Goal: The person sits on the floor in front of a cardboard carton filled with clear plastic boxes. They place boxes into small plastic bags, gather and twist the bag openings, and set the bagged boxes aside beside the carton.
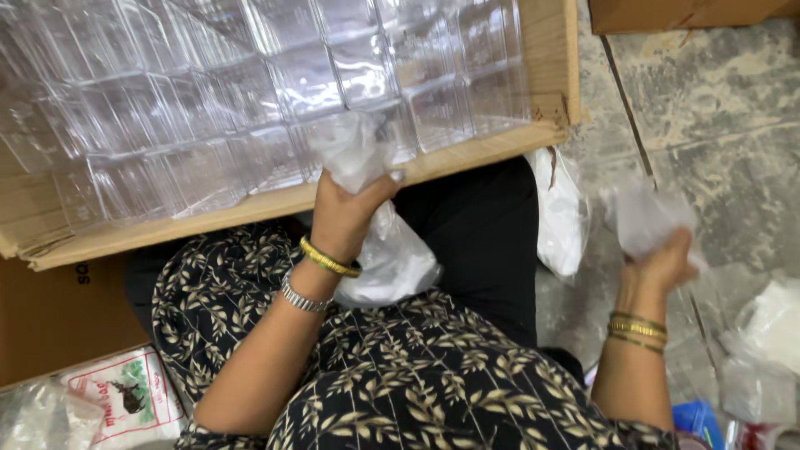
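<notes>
Fingers (392, 179) of the left hand (346, 212) squeeze tight around a crinkly clear plastic bag (354, 150), right at the edge of the cardboard box (467, 158) full of clear plastic cases (208, 92). Off to the side, the right hand (662, 262) grips another blurry clear bag (642, 217) above the grey floor (717, 100).
</notes>
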A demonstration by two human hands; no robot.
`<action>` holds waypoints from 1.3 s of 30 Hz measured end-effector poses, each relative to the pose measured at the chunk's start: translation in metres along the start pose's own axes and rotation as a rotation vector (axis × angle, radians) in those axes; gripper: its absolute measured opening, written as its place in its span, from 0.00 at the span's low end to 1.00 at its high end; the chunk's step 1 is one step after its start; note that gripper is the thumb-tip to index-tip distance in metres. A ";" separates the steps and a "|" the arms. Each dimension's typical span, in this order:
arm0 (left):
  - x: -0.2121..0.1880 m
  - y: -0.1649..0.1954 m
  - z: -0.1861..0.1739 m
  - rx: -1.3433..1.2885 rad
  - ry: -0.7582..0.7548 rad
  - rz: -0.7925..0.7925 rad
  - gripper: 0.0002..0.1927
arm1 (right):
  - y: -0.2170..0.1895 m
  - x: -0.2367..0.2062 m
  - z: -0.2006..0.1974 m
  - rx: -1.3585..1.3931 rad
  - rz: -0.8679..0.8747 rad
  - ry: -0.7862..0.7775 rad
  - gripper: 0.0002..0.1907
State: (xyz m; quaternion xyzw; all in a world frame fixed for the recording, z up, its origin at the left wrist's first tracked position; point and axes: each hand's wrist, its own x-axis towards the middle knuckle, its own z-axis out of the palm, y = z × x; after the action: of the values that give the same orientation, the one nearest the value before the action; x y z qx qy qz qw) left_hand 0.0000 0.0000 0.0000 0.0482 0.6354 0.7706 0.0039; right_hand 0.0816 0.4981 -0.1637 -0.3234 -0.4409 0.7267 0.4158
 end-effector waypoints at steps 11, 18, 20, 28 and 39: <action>0.014 0.007 0.001 0.050 0.042 -0.099 0.13 | 0.003 0.012 0.048 -0.351 0.526 -0.156 0.25; 0.020 0.024 -0.007 0.200 0.060 -0.015 0.15 | 0.008 -0.002 0.102 -1.175 -0.346 -0.505 0.43; 0.021 0.027 -0.011 0.154 0.069 -0.019 0.16 | 0.010 -0.007 0.104 -1.378 -0.388 -0.511 0.51; 0.001 0.056 -0.074 -0.147 -0.003 -0.081 0.14 | 0.011 -0.108 0.056 -1.401 -0.495 -0.619 0.42; 0.000 0.100 -0.199 -0.127 0.058 -0.166 0.21 | -0.036 -0.185 0.094 -2.330 -0.066 -0.924 0.19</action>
State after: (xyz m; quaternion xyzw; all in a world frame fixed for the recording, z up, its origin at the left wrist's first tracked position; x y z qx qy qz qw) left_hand -0.0098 -0.2139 0.0610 -0.0275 0.5868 0.8076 0.0524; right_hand 0.0963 0.3079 -0.0741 -0.2026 -0.9328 -0.0596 -0.2920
